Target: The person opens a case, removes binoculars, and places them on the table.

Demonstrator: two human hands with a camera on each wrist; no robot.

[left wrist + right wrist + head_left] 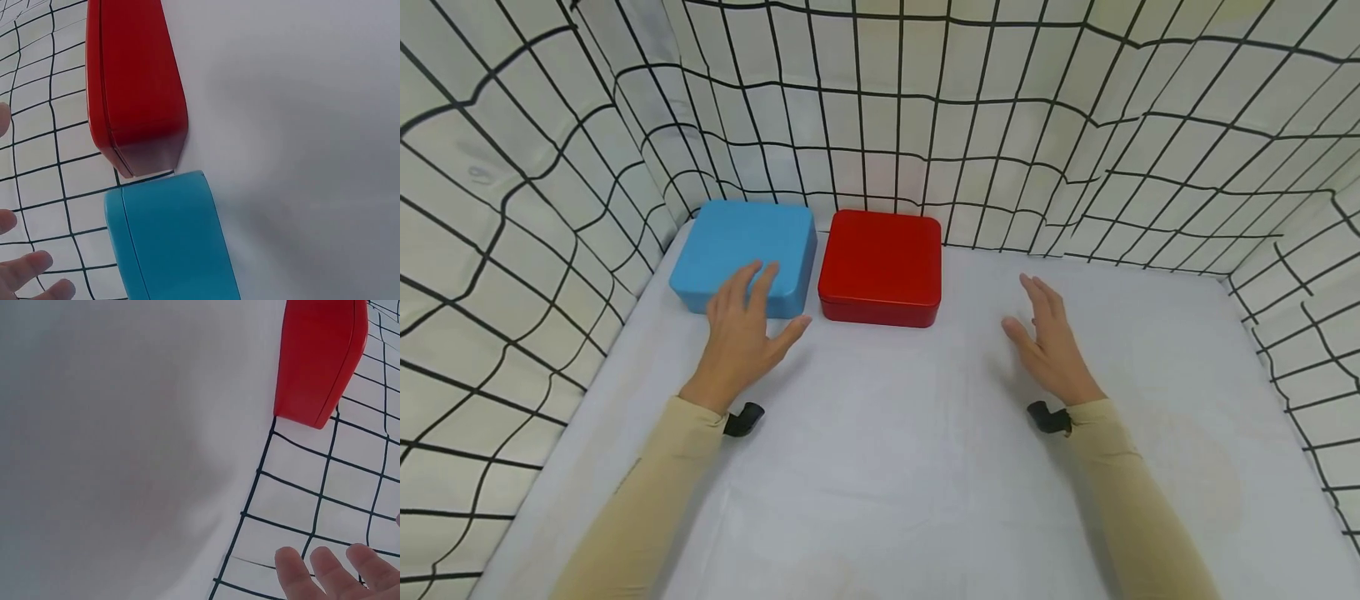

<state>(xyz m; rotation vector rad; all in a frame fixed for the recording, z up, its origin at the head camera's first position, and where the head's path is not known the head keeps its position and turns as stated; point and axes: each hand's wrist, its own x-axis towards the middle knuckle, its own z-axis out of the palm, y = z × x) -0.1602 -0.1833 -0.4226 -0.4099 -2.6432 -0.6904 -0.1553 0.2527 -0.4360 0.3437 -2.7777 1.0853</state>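
A light blue lidded box (748, 246) sits at the back left of the white table, and a red lidded box (880, 265) stands just right of it with a narrow gap between them. My left hand (741, 333) is held over the front of the blue box, fingers spread and holding nothing; its fingertips overlap the lid in the head view. Off to the right of the red box, my right hand (1051, 346) hovers above the table with fingers extended, also holding nothing. Both boxes have their lids on. The left wrist view shows the near sides of the blue box (178, 240) and red box (140, 75).
A white cloth (880, 467) covers the table. White walls with a black grid net (895, 125) rise at the back, left and right, with the back net close behind both boxes. Small black devices (745, 419) are worn at the wrists, by the beige sleeves (647, 500).
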